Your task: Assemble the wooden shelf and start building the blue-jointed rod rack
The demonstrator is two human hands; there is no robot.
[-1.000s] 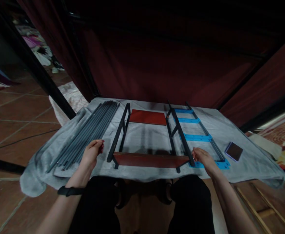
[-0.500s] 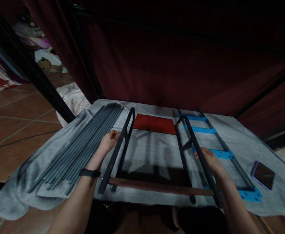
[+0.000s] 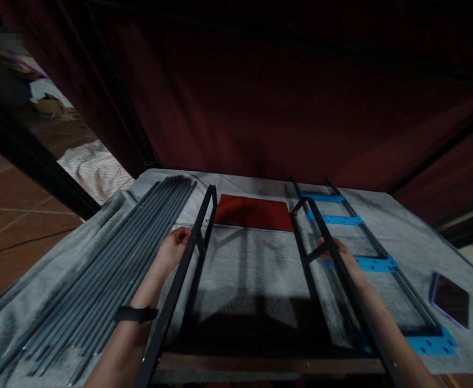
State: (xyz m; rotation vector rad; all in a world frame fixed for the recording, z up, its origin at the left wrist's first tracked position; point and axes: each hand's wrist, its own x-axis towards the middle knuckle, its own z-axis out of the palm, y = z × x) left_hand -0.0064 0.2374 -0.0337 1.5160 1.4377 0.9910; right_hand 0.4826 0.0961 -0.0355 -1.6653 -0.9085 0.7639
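A black metal rack frame (image 3: 204,215) stands on a grey cloth (image 3: 252,269), with a red-brown panel (image 3: 252,213) at its far end and a brown board (image 3: 268,364) across its near end. My left hand (image 3: 174,247) is closed round the frame's left top rail. My right hand (image 3: 337,252) grips the right top rail (image 3: 321,226), with its fingers partly hidden behind the bar.
A bundle of several grey rods (image 3: 110,269) lies on the cloth at the left. A second black frame with blue plates (image 3: 376,264) lies flat at the right. A dark phone (image 3: 450,299) rests near the right edge. Dark red curtain behind.
My view has moved closer and lower over the frame. Both hands slid from its near end farther along the top rails and now hold them.
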